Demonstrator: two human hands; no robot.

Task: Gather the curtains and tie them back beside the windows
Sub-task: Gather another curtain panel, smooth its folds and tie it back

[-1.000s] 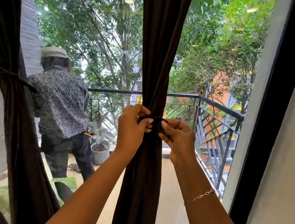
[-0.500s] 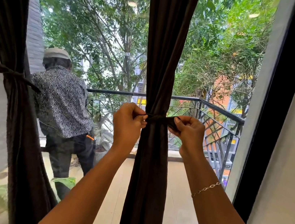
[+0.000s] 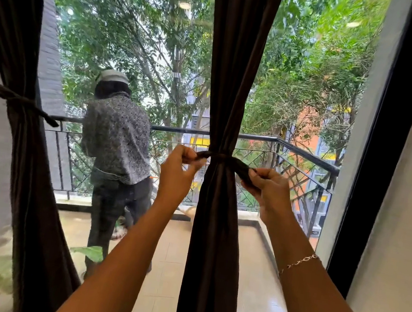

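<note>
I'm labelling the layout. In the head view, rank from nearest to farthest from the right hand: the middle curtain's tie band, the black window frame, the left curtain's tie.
1. The tie band: centre, its end pinched in the right hand.
2. The black window frame: to the right.
3. The left curtain's tie: far left.

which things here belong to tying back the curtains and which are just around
Job: middle curtain; tie band around it; left hand and right hand, each gripping one end; left curtain, already tied.

Just around: person on the balcony; balcony railing; trees; bracelet.
</note>
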